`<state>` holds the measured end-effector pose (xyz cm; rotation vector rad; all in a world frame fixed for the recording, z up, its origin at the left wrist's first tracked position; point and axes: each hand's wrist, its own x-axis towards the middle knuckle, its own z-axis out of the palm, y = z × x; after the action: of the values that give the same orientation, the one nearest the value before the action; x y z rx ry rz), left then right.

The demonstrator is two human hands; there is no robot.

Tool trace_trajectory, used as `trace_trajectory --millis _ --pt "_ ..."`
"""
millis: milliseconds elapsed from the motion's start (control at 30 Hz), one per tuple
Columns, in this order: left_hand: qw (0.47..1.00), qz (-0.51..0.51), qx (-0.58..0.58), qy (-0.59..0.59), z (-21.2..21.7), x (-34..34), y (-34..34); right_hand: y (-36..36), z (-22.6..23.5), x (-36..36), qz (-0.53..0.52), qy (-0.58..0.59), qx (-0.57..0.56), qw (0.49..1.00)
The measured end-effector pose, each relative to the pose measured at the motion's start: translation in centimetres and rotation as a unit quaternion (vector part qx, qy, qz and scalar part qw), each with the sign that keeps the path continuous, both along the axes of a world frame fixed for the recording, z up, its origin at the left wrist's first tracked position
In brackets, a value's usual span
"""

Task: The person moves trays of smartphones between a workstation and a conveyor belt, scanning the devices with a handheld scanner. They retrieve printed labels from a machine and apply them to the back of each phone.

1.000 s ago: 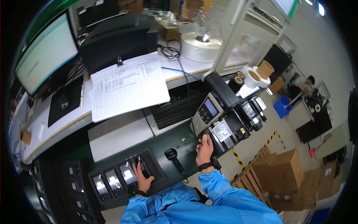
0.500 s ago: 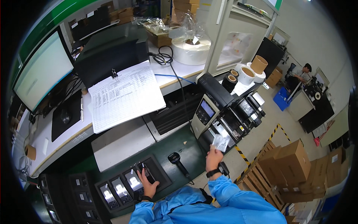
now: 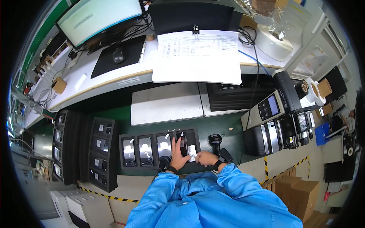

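A black foam tray (image 3: 196, 133) on the green bench holds several phones in its slots. In the right-hand slot a dark phone (image 3: 183, 142) stands tilted, its narrow side showing. My left hand (image 3: 178, 155) is closed round it, fingers on its left side and thumb near its lower end. Right beside it, my right hand (image 3: 207, 158) pinches a small white printed label (image 3: 192, 153) by its near edge. Whether the label touches the phone I cannot tell. A black handheld scanner (image 3: 215, 140) lies just beyond my right hand.
A label printer (image 3: 266, 112) stands to the right. More foam trays of phones (image 3: 102, 152) stand on the left. Behind are a clipboard with a printed form (image 3: 197, 60), a monitor (image 3: 100, 19) and a mouse (image 3: 119, 55). Cardboard boxes (image 3: 300, 193) sit at the lower right.
My right hand has moved left from the printer's front to the tray, bringing the label beside the phone. My left hand stays at the phone. The view has turned toward the left.
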<state>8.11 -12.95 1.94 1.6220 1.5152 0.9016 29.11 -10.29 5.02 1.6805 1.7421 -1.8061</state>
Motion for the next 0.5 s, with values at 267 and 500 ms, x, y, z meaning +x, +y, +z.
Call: trace_trajectory --millis 267,500 --pt "0.996 0.022 -0.033 0.080 2.0 1.3 -0.2 -3.2 0.6 1.2 -0.075 -0.100 0.157 0.980" --pt "0.998 0.026 -0.036 -0.047 1.1 0.3 0.1 -6.3 1.2 4.0 -0.270 0.000 0.200 0.942"
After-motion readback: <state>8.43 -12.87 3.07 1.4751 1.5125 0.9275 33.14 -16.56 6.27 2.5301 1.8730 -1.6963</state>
